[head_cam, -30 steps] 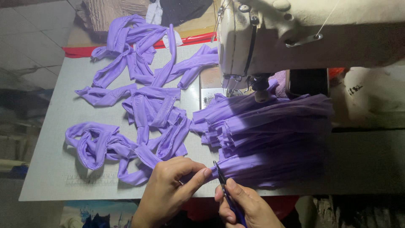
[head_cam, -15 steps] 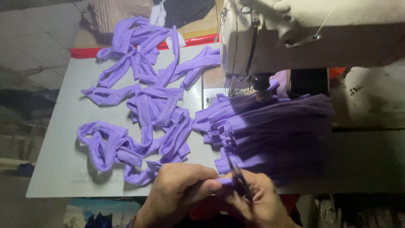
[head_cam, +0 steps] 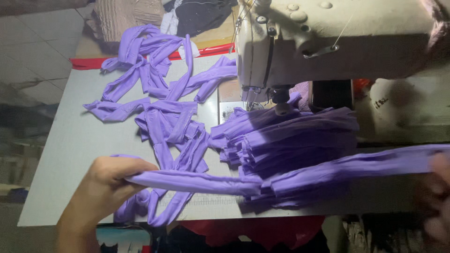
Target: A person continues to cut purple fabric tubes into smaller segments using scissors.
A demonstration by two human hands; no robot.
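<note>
The person has a long purple fabric strip [head_cam: 281, 175] stretched taut between both hands, running across the near edge of the bench [head_cam: 70, 154] in front of the sewing machine [head_cam: 328, 42]. The left hand [head_cam: 110, 180] is closed, pinching one end of the strip; the right hand [head_cam: 438, 187] is blurred at the frame's edge, apparently closed on the other end. Left of the machine lies a tangle of loose purple strips [head_cam: 164, 103]; directly below its needle sits a neat stack of folded strips [head_cam: 290, 140].
</note>
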